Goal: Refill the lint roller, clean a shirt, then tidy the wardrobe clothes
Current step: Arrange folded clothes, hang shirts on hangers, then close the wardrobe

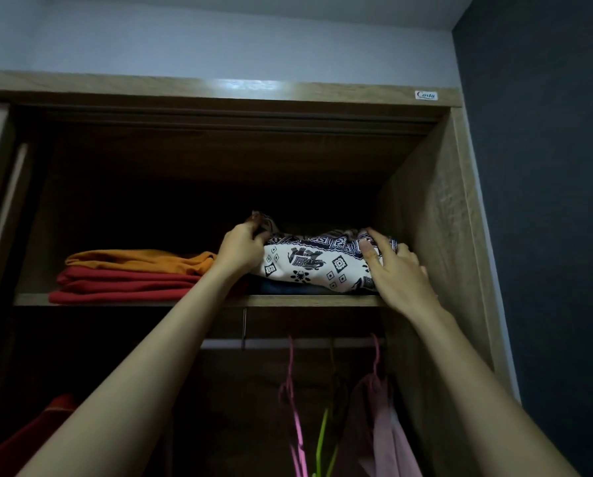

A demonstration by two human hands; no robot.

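Observation:
A folded white cloth with a dark elephant print [317, 265] lies on the wardrobe's top shelf [198, 300], on top of a dark blue garment [288, 288]. My left hand [241, 247] pinches the cloth's raised left rear corner. At the cloth's right end my right hand [396, 270] rests with fingers spread and fairly straight. To the left lies a stack of folded clothes, an orange piece [140, 259] over red ones [123, 285].
The wardrobe's right side wall [436, 215] is close to my right hand. Below the shelf a rail [288, 343] carries pink and green hangers [297, 407] and a pale pink garment [389, 438]. A red garment [30, 438] hangs at lower left.

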